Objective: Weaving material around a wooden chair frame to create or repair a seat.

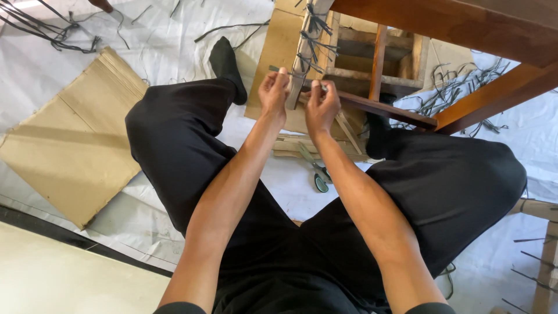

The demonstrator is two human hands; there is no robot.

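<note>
On white floor sheeting [174,52], both hands pinching a dark strip [278,70].

The person wears loose black trousers [174,139] that cover both legs down to the ankles, the cloth creasing in soft folds at the knees. Black socks [225,64] cover the feet. Both forearms are bare from the elbow down, and the left hand [273,93] and right hand [321,107] carry no gloves, rings or watch, while dark short sleeves [180,308] edge the bottom of the view.
</note>
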